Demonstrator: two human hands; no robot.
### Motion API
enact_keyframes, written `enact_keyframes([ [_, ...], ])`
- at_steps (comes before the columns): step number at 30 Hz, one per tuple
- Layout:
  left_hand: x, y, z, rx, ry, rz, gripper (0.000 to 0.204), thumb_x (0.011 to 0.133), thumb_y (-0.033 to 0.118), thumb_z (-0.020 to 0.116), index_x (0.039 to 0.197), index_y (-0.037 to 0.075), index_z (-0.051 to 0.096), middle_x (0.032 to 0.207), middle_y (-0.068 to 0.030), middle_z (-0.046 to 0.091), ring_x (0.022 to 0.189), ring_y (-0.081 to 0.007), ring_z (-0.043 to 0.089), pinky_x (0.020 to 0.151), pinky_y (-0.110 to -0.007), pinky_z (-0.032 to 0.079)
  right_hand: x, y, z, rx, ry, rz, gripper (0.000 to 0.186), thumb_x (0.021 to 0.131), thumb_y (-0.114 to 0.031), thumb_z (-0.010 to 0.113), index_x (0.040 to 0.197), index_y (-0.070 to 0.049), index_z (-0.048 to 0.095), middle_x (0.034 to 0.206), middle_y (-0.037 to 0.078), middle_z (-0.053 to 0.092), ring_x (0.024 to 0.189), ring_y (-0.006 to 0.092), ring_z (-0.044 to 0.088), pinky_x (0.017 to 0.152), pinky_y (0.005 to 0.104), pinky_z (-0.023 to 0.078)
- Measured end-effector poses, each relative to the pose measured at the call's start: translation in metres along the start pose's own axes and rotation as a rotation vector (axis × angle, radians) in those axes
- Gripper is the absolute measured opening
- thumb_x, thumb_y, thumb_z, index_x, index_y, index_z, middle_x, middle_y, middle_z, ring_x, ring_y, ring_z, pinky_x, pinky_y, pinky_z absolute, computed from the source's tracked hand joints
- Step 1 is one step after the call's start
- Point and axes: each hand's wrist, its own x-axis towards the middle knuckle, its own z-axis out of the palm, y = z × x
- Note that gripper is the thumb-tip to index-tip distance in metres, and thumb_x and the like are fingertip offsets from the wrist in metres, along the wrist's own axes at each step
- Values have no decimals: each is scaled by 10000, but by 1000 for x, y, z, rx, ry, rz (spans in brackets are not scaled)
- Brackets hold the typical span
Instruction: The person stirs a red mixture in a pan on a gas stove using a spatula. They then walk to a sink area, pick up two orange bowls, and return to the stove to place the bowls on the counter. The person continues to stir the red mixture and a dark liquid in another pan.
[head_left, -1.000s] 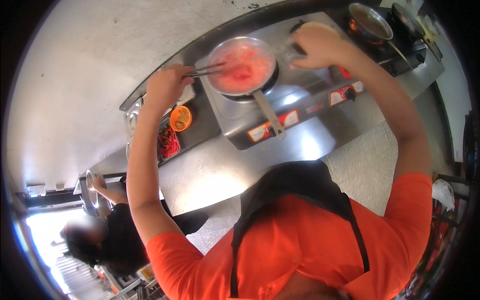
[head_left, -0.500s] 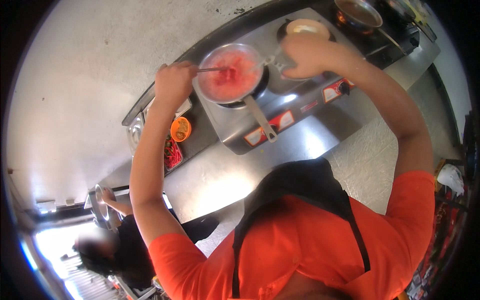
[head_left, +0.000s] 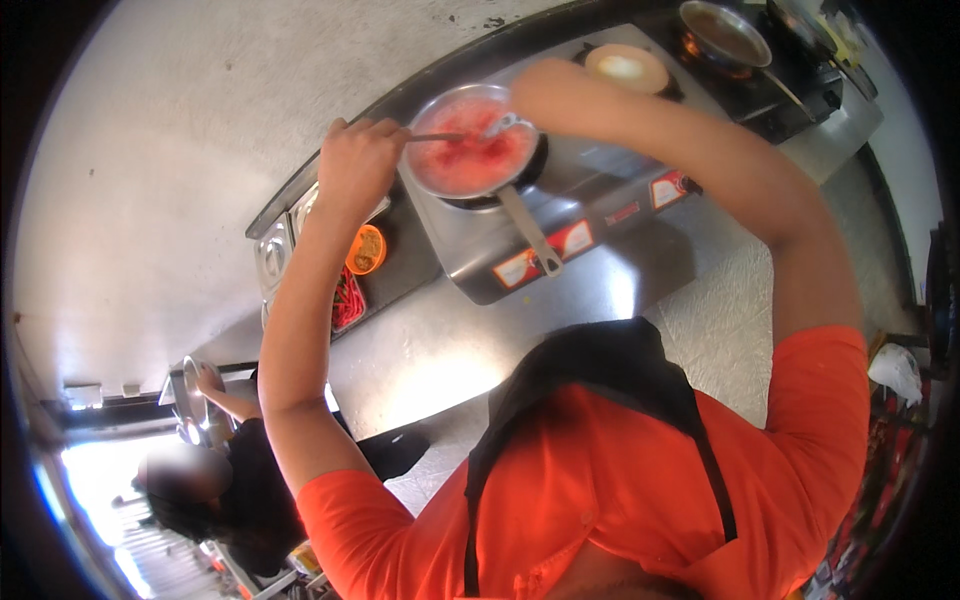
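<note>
A silver pan [head_left: 424, 178] with a long metal handle stands on the left burner, holding frothy red liquid [head_left: 455, 168] with darker red pieces. My left hand [head_left: 358, 160], at the pan's left, is closed on a thin dark rod-like utensil [head_left: 432, 137] whose tip reaches into the red food; its end is hidden there. From the right, my right hand [head_left: 545, 97] is closed over a grey metal tool [head_left: 506, 123] that looks two-armed and pivoted, like scissors. My hand covers its grip, and the tool's working end lies over the red food.
On the right burner sits a pale tan disc with a white middle [head_left: 625, 68]. Beyond it a brown-filled pan [head_left: 722, 35] stands on a dark stove. An orange cup [head_left: 367, 250] and a tray of red strips [head_left: 347, 302] lie left. Lower left, a person in black [head_left: 250, 490] works.
My right hand has moved left to the pan's rim, bringing the grey tool further over the red food. The pale disc shows more fully. My left hand stays at the pan with the rod-like utensil.
</note>
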Motion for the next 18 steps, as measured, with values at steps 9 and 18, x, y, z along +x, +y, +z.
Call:
enact_keyframes([
  [9, -11, -15, 3, -60, 97, -46, 202, 763, 84, 604, 907, 177, 709, 809, 22, 639, 771, -173, 622, 657, -348, 431, -26, 17, -1, 154, -63, 18, 282, 765, -301, 684, 777, -21, 714, 727, 179, 668, 728, 365, 665, 662, 455, 536],
  [18, -21, -16, -5, -61, -44, -58, 182, 795, 98, 595, 907, 173, 718, 818, 8, 646, 789, -185, 632, 670, -359, 444, 10, 2, 26, 146, -131, 65, 218, 679, -217, 747, 791, -32, 726, 732, 173, 678, 750, 337, 686, 634, 415, 551],
])
